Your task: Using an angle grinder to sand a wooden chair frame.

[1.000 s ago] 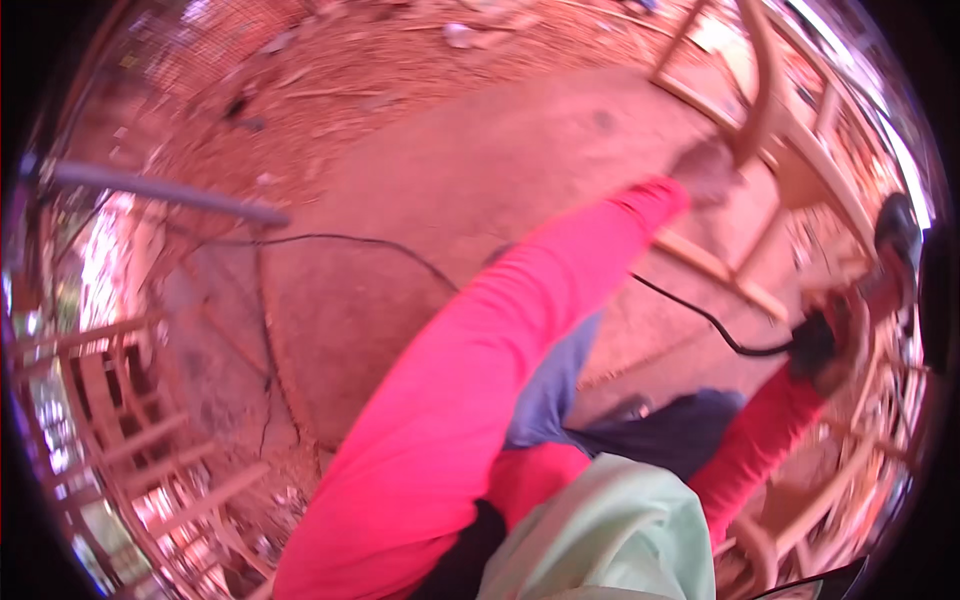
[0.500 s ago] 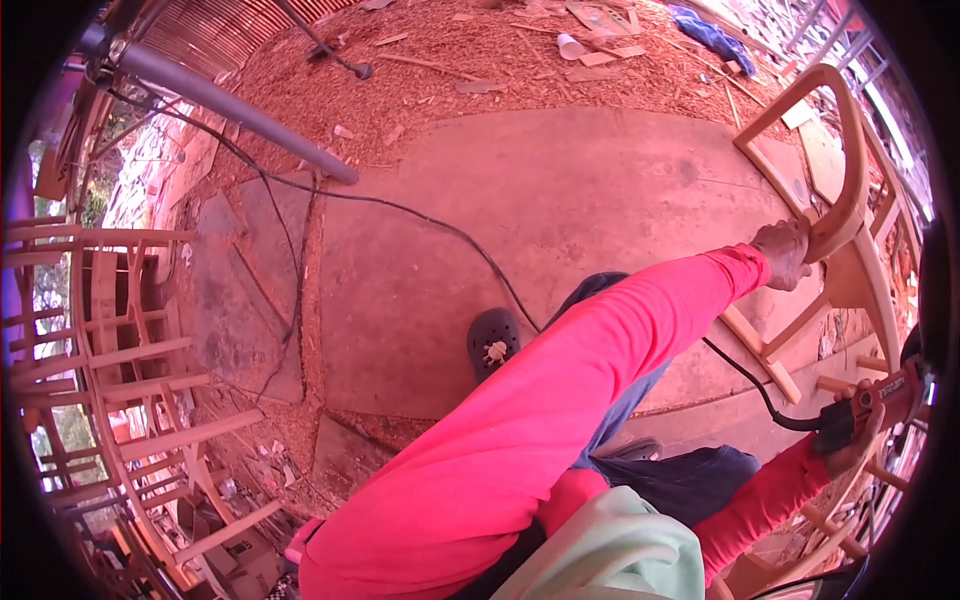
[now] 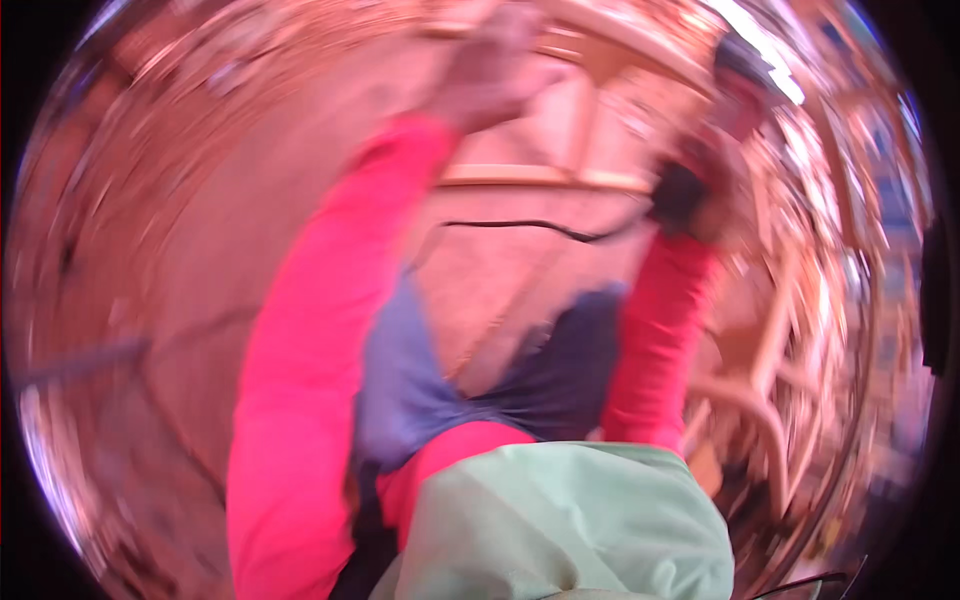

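My left hand (image 3: 488,75) is stretched out at the top middle, smeared by motion, with its thumb apart from the fingers. It is over or beside the pale wooden chair frame (image 3: 585,115); I cannot tell whether it touches. My right hand (image 3: 712,185) is closed around a red and black angle grinder (image 3: 738,105), to the right of the chair frame. The tool's dark front end points away from me, and blur hides its working face. From its black rear end a black cord (image 3: 540,224) runs left across the floor.
More wooden chair frames (image 3: 765,390) stand at the right, close to my right arm. Reddish boards (image 3: 240,230) cover the floor, with wood shavings (image 3: 235,75) beyond them. A blurred grey pole (image 3: 85,362) is at the left. My legs (image 3: 545,365) are below.
My view has swung to the right, bringing the chair frame to the top middle. My left hand has let go of the chair's curved part. The grinder has stayed in my right hand.
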Demonstrator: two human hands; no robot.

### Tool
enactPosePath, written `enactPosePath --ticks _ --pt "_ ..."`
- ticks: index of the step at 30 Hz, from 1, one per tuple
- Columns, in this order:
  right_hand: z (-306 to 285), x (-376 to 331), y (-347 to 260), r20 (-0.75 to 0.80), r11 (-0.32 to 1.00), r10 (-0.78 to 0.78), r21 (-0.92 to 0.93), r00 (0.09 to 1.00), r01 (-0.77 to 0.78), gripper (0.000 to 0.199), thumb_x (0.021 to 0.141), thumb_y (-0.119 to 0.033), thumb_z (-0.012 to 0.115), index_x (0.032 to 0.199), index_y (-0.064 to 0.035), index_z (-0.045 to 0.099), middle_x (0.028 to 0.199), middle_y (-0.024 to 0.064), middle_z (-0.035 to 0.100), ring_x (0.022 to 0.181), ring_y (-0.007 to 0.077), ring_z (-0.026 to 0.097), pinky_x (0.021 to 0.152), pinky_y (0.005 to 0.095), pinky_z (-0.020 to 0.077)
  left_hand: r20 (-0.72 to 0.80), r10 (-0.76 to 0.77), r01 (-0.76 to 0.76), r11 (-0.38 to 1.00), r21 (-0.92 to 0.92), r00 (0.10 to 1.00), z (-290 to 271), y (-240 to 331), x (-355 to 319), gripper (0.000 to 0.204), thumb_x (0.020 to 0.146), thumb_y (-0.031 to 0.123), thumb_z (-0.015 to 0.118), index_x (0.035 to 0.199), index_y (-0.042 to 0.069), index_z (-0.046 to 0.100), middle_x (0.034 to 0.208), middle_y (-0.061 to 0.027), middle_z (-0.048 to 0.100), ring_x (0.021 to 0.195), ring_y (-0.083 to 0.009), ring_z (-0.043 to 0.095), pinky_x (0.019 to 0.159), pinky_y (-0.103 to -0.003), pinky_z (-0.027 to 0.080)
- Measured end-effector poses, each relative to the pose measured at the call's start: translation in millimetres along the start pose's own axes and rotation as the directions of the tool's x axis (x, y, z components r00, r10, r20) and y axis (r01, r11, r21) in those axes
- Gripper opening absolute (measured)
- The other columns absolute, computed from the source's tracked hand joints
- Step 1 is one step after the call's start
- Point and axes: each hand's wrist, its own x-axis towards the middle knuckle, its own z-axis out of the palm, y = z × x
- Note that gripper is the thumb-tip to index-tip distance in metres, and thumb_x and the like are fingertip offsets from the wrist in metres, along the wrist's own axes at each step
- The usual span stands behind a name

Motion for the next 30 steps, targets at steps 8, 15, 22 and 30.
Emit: enactPosePath --ticks 8,15,22,30 --pt "-51.6 -0.5 -9.4 -0.116 0.997 -0.069 0.015 0.991 0.071 0.035 0.1 -0.032 0.064 0.111 0.0013 0.067 0.097 0.0152 0.071 0.077 0.0226 0.072 0.065 0.0353 0.0618 0.047 0.569 -0.545 0.805 -0.233 0.821 21.3 171.6 -41.4 0.062 0.081 0.015 0.088 0.13 -0.001 0.054 0.124 -0.0182 0.06 0.118 -0.032 0.063 0.097 -0.041 0.053" --pt "9.4 3.2 38.0 -0.245 0.919 -0.24 0.255 0.939 0.301 0.026 0.079 -0.005 0.077 0.1 0.0002 0.063 0.082 0.0045 0.066 0.065 0.0123 0.064 0.055 0.0287 0.0539 0.231 0.412 -0.321 0.881 -0.347 0.881 7.2 129.0 -65.9 0.068 0.087 0.004 0.078 0.146 -0.001 0.045 0.148 -0.0174 0.049 0.139 -0.0311 0.05 0.116 -0.044 0.041" --pt "16.3 19.3 15.1 -0.321 0.911 -0.279 0.209 0.905 0.355 0.054 0.065 -0.015 0.082 0.11 0.0039 0.058 0.093 0.0085 0.064 0.081 0.0172 0.062 0.072 0.0343 0.0555 0.317 0.129 0.088 0.803 -0.59 0.94 8.4 97.0 -49.5 0.067 0.109 0.045 0.053 0.152 -0.004 0.039 0.148 -0.0183 0.049 0.135 -0.0272 0.051 0.115 -0.038 0.038" --pt "17.3 22.9 29.5 -0.183 0.987 -0.116 -0.134 0.976 0.092 0.071 0.068 -0.024 0.085 0.119 0.0104 0.051 0.111 0.0195 0.059 0.099 0.0272 0.062 0.084 0.0378 0.0553 0.426 0.398 -0.467 0.882 0.068 0.813 -15.8 -45.3 -36.1 0.056 0.102 0.035 0.063 0.143 -0.002 0.053 0.139 -0.0203 0.061 0.126 -0.0326 0.061 0.101 -0.046 0.05"
